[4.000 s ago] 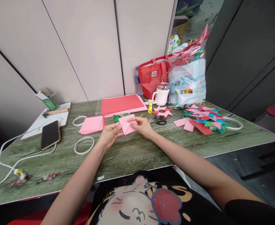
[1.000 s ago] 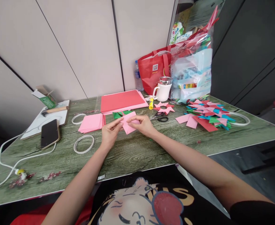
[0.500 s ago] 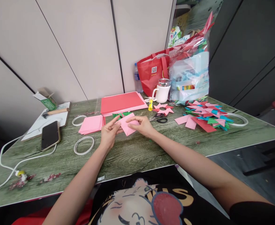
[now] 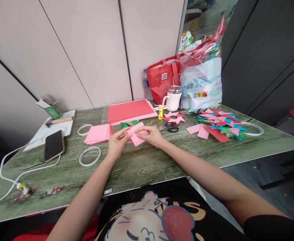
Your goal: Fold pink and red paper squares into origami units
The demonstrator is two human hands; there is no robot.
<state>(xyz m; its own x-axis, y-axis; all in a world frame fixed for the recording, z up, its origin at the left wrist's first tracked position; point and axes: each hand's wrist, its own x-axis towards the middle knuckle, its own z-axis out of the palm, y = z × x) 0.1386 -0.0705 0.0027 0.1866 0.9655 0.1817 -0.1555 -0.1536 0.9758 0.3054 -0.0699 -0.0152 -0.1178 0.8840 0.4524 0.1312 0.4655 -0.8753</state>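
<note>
Between both hands, just above the table, is a pink sheet of paper (image 4: 137, 139) with creases and a folded edge. My left hand (image 4: 117, 141) pinches its left corner between thumb and fingers. From the other side, my right hand (image 4: 153, 135) grips the upper right part, thumb on top. Behind the sheet lies some green folded paper (image 4: 126, 124), partly hidden. A stack of pink paper squares (image 4: 97, 134) lies left of my left hand. Black-handled scissors (image 4: 172, 129) rest beyond my right hand.
Red and pink sheets (image 4: 131, 109) lie at the back. A white mug (image 4: 174, 99), a glue stick (image 4: 160, 113) and a paper star ring (image 4: 174, 117) stand right of them. Folded pieces (image 4: 220, 124) heap at right. Tape rolls (image 4: 90, 156), a phone (image 4: 54, 146) and a hammer (image 4: 61, 120) lie left.
My left fingers, stretched out before, have curled in and closed on the paper's left corner. The right hand keeps nearly the same hold.
</note>
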